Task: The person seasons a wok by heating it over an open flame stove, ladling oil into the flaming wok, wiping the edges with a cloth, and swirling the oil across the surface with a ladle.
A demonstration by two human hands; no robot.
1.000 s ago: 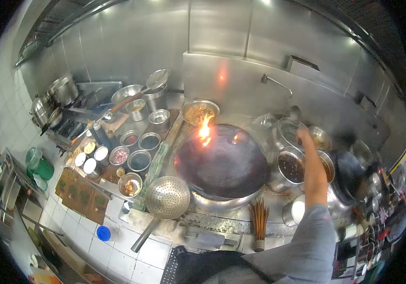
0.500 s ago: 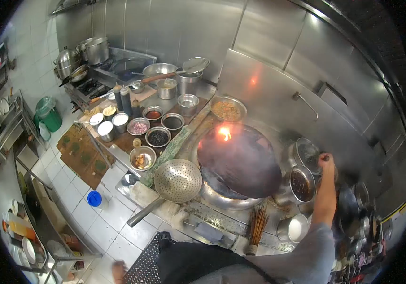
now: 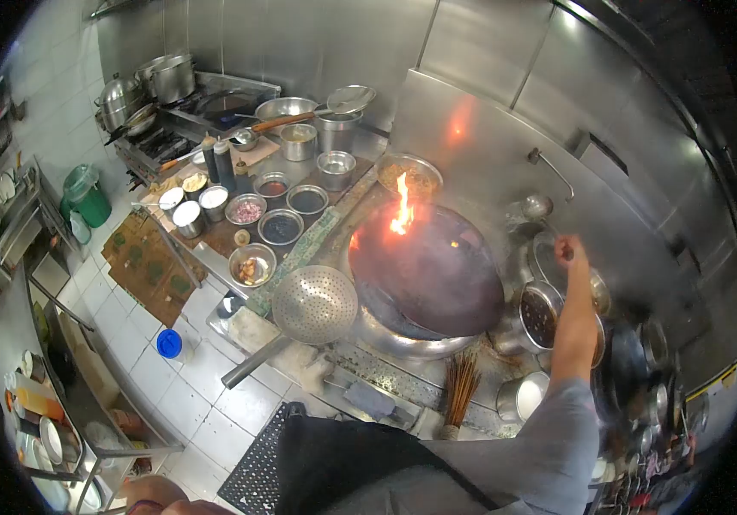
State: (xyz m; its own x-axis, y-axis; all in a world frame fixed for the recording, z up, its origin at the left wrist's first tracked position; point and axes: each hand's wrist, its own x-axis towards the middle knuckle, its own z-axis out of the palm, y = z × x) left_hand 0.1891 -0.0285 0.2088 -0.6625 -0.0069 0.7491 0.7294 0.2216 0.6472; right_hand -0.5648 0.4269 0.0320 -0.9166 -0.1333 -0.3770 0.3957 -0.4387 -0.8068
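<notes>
My right hand (image 3: 567, 249) is closed round the handle of a metal ladle (image 3: 536, 206), whose bowl hangs beyond the pots on the right. A dark wok (image 3: 428, 270) rests on the round burner, with a flame (image 3: 403, 206) at its far left side. Close below my right hand stand a pot of dark liquid (image 3: 540, 319) and another metal pot. At the bottom left edge, bare skin of my left hand or arm (image 3: 158, 491) shows; its fingers cannot be made out. A perforated strainer (image 3: 314, 305) lies left of the wok.
Bowls of sauces and chopped food, such as a reddish one (image 3: 245, 209), stand left. A bamboo brush (image 3: 461, 386) and a white-filled pot (image 3: 530, 396) sit near the front edge. Behind the wok is a bowl of food (image 3: 409, 176). A faucet (image 3: 553, 172) juts from the wall.
The view has swung and the scene sits differently in it. The ladle's bowl now shows farther back, beyond my right hand. The flame is taller than half a second ago. Skin has appeared at bottom left.
</notes>
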